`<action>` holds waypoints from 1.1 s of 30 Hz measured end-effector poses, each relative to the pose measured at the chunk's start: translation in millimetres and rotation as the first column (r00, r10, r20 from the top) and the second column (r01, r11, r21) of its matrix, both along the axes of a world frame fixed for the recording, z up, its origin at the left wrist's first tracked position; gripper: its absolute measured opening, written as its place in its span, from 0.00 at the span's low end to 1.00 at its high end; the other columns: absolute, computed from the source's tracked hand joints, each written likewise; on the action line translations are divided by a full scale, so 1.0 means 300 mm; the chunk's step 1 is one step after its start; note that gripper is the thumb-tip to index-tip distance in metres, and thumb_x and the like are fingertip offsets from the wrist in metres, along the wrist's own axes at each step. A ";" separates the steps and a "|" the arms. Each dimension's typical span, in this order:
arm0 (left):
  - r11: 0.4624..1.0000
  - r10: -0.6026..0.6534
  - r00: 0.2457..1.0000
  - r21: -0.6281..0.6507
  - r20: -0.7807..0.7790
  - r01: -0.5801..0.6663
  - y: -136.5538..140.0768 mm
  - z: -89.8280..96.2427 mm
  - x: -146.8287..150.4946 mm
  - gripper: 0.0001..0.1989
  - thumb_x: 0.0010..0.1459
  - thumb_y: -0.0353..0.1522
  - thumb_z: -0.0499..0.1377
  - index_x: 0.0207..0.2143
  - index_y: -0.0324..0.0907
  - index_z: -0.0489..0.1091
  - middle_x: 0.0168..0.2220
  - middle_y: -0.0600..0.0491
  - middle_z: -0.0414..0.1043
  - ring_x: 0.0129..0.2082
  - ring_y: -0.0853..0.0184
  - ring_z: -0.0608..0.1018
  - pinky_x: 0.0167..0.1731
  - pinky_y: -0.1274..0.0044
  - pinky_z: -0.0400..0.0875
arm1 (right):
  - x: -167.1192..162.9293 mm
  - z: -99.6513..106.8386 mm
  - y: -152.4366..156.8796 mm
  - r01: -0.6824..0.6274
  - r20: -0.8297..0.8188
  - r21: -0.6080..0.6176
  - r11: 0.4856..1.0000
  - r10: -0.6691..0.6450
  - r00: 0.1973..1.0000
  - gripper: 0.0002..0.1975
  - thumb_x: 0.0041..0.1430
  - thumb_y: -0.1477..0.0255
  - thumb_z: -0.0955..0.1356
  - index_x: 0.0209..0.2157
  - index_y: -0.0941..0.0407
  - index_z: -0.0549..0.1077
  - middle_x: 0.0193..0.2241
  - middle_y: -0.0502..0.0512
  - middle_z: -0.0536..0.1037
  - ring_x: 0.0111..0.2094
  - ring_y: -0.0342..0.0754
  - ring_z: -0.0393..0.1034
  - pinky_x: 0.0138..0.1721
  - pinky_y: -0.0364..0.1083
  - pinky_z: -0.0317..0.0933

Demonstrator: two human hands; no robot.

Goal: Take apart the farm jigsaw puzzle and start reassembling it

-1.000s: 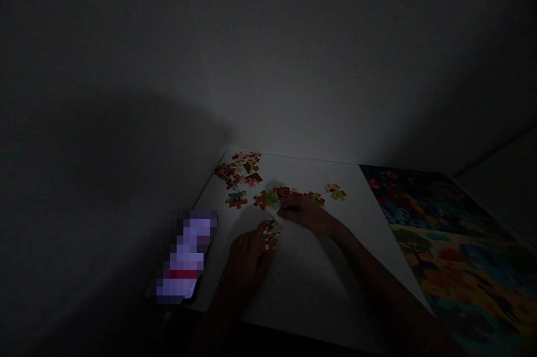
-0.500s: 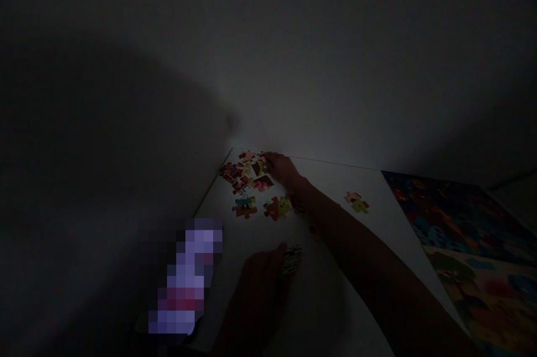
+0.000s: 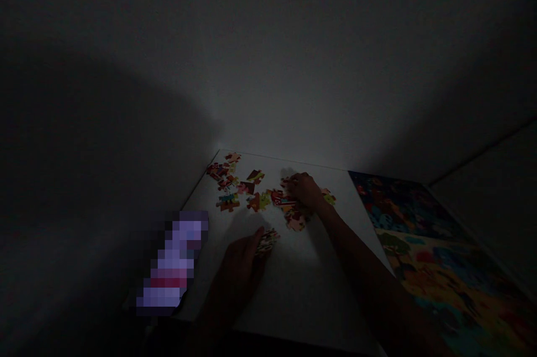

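Observation:
My left hand [image 3: 243, 256] is closed around a stack of jigsaw puzzle pieces [image 3: 267, 242], held edge-on above the white tabletop [image 3: 289, 301]. Farther out, my right hand [image 3: 305, 189] pinches a reddish puzzle piece [image 3: 287, 182] over a joined cluster of pieces [image 3: 296, 219]. A red piece with white marks [image 3: 278, 198] lies at that cluster's left side. Yellow-green pieces [image 3: 329, 197] show just beyond my right wrist. Nearer the left edge are a teal-and-orange piece [image 3: 227, 202] and an orange-green pair [image 3: 258, 201]. Dim light hides fine detail.
A heap of loose puzzle pieces [image 3: 222, 172] sits at the table's far left corner, against the wall [image 3: 268, 94]. Colourful picture sheets [image 3: 403, 206] cover the right side. A lit, blurred-out phone-like screen [image 3: 172, 262] stands at the left edge.
My right hand has drawn back from the far left heap to the middle cluster, with a piece between its fingers. My left hand keeps its stack. The view has shifted slightly right.

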State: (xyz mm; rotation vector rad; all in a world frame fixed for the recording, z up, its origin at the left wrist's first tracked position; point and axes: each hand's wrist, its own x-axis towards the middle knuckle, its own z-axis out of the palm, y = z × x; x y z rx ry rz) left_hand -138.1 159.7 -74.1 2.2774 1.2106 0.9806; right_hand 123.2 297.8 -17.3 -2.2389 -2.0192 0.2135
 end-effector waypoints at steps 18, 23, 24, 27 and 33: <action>0.996 0.066 0.998 -0.063 -0.018 -0.067 0.007 0.018 -0.008 0.24 0.66 0.36 0.53 0.63 0.45 0.61 0.53 0.47 0.74 0.50 0.58 0.76 0.51 0.64 0.71 | 0.059 0.064 -0.083 0.208 -0.634 0.064 0.976 -0.121 0.764 0.23 0.48 0.68 0.73 0.47 0.57 0.70 0.34 0.53 0.77 0.30 0.46 0.71 0.29 0.43 0.62; 0.996 0.067 0.998 -0.062 -0.016 -0.068 0.006 0.029 0.000 0.23 0.65 0.34 0.53 0.62 0.45 0.61 0.50 0.48 0.75 0.48 0.58 0.76 0.50 0.64 0.71 | -0.046 0.056 -0.290 -0.055 -0.952 0.062 0.997 0.075 0.297 0.19 0.49 0.62 0.74 0.43 0.53 0.72 0.34 0.51 0.76 0.31 0.44 0.71 0.32 0.44 0.64; 0.996 0.064 0.998 -0.054 -0.020 -0.065 0.006 0.029 0.002 0.24 0.65 0.34 0.54 0.62 0.45 0.61 0.50 0.48 0.75 0.48 0.58 0.76 0.51 0.64 0.71 | -0.076 0.040 -0.320 -0.084 -0.969 0.061 0.995 0.079 0.236 0.17 0.48 0.62 0.75 0.37 0.54 0.72 0.31 0.50 0.76 0.30 0.43 0.70 0.31 0.44 0.63; 0.998 0.056 0.998 -0.036 -0.029 -0.057 0.009 0.023 0.006 0.25 0.65 0.34 0.54 0.63 0.46 0.59 0.51 0.48 0.74 0.48 0.58 0.76 0.51 0.64 0.70 | -0.153 -0.011 -0.373 -0.147 -0.987 0.047 0.988 0.068 0.147 0.19 0.43 0.61 0.78 0.27 0.55 0.68 0.25 0.45 0.70 0.26 0.40 0.64 0.29 0.42 0.59; 0.998 0.051 0.997 -0.032 -0.060 -0.053 0.007 0.025 0.007 0.29 0.62 0.33 0.57 0.65 0.46 0.56 0.49 0.48 0.74 0.47 0.58 0.76 0.50 0.64 0.69 | -0.208 -0.043 -0.393 -0.188 -0.993 0.044 0.981 0.063 0.098 0.24 0.41 0.60 0.79 0.31 0.53 0.64 0.27 0.44 0.68 0.26 0.39 0.61 0.28 0.41 0.58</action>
